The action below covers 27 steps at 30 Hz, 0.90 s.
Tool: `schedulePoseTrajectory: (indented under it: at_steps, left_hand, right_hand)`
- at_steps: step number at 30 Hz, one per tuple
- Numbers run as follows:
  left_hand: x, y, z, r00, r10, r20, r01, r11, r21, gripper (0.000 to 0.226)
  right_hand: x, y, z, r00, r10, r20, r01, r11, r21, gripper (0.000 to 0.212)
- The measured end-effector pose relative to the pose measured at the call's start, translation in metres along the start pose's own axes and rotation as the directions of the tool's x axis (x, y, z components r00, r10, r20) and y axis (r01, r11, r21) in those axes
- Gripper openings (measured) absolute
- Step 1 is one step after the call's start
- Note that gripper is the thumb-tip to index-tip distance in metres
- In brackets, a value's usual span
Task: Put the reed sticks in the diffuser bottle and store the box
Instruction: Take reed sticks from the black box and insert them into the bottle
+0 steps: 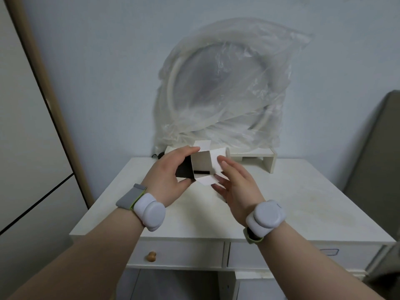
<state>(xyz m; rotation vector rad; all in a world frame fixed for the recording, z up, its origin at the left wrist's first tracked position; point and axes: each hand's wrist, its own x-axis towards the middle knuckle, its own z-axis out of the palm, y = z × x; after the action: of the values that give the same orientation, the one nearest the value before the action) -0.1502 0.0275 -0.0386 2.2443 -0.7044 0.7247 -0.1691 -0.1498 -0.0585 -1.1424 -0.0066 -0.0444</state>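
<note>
A small box [201, 164], black outside and white inside, is held above the white desk [281, 202] with its open end facing me. Its white flaps are spread out at the top, right and bottom. My left hand [171, 176] grips the black body of the box from the left. My right hand [236, 187] is at the right side, thumb on the right flap and fingers under the bottom flap. A dark slot shows inside the box. No reed sticks or diffuser bottle can be seen.
A large clear plastic bag [223, 89] with a coiled white hose leans on the wall at the back of the desk, over a low white shelf [259, 156]. A drawer with a wooden knob [151, 256] sits below the front edge. A cabinet stands to the left.
</note>
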Motion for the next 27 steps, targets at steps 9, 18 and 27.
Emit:
schedulePoseTrajectory:
  at_steps: [9, 18, 27]
  left_hand:
    - [0.011, 0.008, -0.005, 0.971, 0.235, 0.036, -0.236, 0.936, 0.26, 0.063]
    - [0.021, 0.019, 0.025, 0.901, 0.389, 0.194, -0.424, 0.687, 0.59, 0.05]
    - [0.016, 0.018, 0.034, 0.946, 0.271, 0.18, -0.325, 0.76, 0.563, 0.055]
  right_hand:
    - [0.007, -0.001, 0.007, 0.962, 0.255, -0.098, -0.199, 0.899, 0.39, 0.02]
    - [0.013, 0.018, 0.01, 0.932, 0.347, -0.105, -0.224, 0.778, 0.587, 0.029]
    - [0.015, 0.024, 0.008, 0.945, 0.324, -0.044, -0.213, 0.712, 0.669, 0.025]
